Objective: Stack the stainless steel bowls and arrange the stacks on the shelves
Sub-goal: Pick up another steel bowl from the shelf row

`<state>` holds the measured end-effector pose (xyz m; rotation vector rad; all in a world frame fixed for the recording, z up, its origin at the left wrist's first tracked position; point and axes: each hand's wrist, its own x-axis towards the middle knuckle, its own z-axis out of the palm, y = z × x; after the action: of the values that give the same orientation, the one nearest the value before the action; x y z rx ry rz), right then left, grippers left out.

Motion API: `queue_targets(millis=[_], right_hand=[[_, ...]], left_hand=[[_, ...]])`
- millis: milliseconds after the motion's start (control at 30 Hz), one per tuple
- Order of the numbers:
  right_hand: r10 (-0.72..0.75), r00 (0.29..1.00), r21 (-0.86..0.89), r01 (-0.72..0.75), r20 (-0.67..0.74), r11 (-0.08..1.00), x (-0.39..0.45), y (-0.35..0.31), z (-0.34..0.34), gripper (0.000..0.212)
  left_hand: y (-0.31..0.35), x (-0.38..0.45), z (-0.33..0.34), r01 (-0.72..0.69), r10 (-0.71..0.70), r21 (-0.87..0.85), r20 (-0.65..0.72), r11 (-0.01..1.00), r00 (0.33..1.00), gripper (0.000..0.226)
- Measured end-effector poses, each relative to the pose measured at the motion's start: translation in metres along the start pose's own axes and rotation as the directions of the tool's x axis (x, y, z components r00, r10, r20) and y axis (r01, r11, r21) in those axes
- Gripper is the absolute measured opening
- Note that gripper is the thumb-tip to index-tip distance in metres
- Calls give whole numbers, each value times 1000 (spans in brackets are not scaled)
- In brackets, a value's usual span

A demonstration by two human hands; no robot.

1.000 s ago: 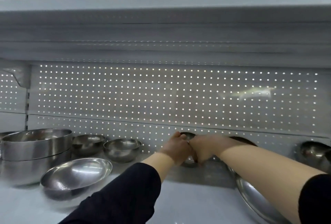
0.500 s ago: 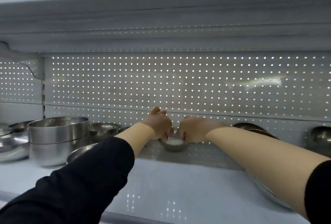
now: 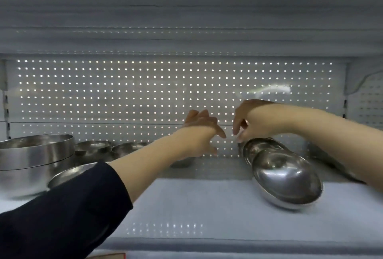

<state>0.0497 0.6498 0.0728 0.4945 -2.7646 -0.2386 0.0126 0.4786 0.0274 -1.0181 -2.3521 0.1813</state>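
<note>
Reaching toward the far wall of the shelf [image 3: 207, 202], the right hand [image 3: 251, 123] hovers with loosely curled fingers directly above the far rim of the tilted bowls [image 3: 284, 171], gripping nothing I can see; the left hand [image 3: 202, 132], fingers spread and empty, lies just left, farther from them; these nested bowls lean on edge, their axis running near-right to far-left.

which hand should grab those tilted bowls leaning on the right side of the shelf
Right. The right hand already hovers just above the upper rim of the tilted bowls, fingers curled downward. The left hand is open, farther left over a small bowl.
</note>
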Motion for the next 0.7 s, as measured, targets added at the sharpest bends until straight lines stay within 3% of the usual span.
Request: queue_targets(millis=[100, 267, 467, 700], right_hand=[[45, 996, -33, -42, 80, 999, -58, 22, -3, 19], [31, 972, -1, -31, 235, 1000, -120, 30, 12, 20], [-33, 977, -16, 37, 209, 999, -140, 33, 35, 26], [-144, 981, -245, 173, 129, 954, -145, 26, 58, 21]], left_hand=[[43, 2, -14, -240, 242, 38, -79, 970, 967, 39], [88, 4, -14, -411, 411, 24, 33, 911, 911, 31], [102, 1, -8, -438, 436, 62, 47, 897, 899, 11], [103, -11, 5, -456, 439, 212, 122, 864, 890, 19]])
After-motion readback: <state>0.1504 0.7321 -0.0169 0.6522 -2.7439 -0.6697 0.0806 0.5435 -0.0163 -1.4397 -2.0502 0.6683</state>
